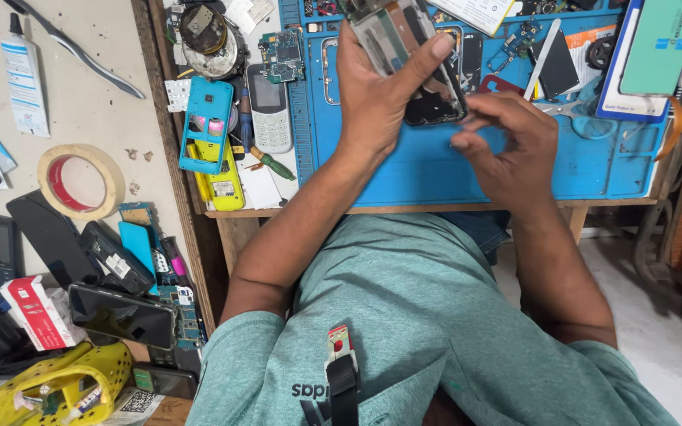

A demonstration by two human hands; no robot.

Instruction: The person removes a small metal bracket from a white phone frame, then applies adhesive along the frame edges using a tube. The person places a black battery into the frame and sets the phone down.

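My left hand (376,91) grips an opened smartphone (408,55) with its inner frame showing, thumb laid across it, over the blue work mat (436,170). The phone tilts from the top edge down toward the middle of the mat. My right hand (507,142) is at the phone's lower end, fingers curled and pinched near its black corner. Whether those fingers hold anything small is unclear, as they are slightly blurred.
Left of the mat lie a grey keypad phone (270,106), a turquoise phone shell (207,126), a yellow phone body (219,181), a circuit board (282,55) and screwdrivers. A tape roll (80,181), glue tube (25,75) and several phones cover the left side surface. Boxes (657,47) lie at right.
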